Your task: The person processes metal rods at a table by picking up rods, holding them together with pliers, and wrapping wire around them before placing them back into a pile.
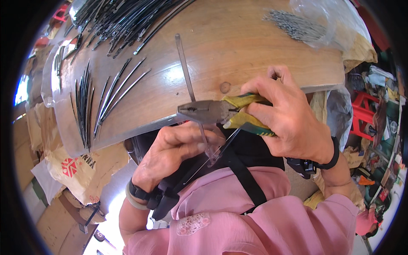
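My right hand point(284, 114) is closed around combination pliers point(204, 111) with yellow and green handles. Their metal jaws point left and lie over a long, thin, greyish translucent strip point(185, 68); whether they grip it I cannot tell. Below the jaws, my left hand point(180, 144) pinches the lower part of that strip, whose upper end reaches out over the table. A thin dark rod point(196, 171) slants past the left fingertips, close to my lap. The fingers partly hide where rod and strip cross.
The wooden table point(238, 46) has its near edge just beyond my hands. A heap of long black strips point(123, 21) covers its far left, with smaller groups of strips point(85, 104) nearer. Thin silvery pieces point(297, 25) lie far right beside clear plastic. A red stool point(363, 112) stands right.
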Demonstrator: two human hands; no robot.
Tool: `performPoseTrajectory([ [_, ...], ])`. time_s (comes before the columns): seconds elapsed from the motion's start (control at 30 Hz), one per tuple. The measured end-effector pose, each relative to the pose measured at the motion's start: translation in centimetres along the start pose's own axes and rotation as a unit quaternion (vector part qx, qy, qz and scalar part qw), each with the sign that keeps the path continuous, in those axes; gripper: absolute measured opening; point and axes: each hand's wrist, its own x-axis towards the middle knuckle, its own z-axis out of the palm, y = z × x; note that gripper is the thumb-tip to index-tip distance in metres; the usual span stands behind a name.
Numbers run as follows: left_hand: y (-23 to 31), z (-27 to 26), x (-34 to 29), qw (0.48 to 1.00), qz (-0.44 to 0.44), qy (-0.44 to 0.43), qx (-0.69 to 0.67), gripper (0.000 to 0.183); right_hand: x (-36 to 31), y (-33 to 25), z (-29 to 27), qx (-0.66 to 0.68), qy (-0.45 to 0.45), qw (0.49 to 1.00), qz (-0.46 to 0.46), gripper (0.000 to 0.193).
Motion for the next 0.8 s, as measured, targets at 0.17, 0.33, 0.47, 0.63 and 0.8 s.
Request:
performPoseTrajectory([
  [0.17,0.8,0.0,0.6,0.95,0.093,-0.07,0.289,0.031,0.2,-1.0,0.7,0.034,0.005,0.999,-0.01,0.028],
  [0.33,-0.2,2.5,0.8,0.998,-0.015,-0.014,0.059,0.016,0.1,-0.2,2.1,-0.006,0.041,0.999,-0.009,0.027],
  [0.47,-2.0,3.6,0.9,0.935,-0.022,0.093,-0.342,0.014,0.1,-0.2,0.7,-0.068,0.093,0.993,0.03,0.024],
  [0.63,-1.9,3.6,0.7,0.929,0.097,0.158,-0.321,0.015,-3.2,-0.9,0.9,0.08,0.019,0.981,0.175,0.024],
  [0.8,-1.7,4.0,0.3,0.942,0.186,0.19,-0.204,0.012,-3.0,-1.9,1.4,0.209,-0.004,0.957,0.202,0.037],
])
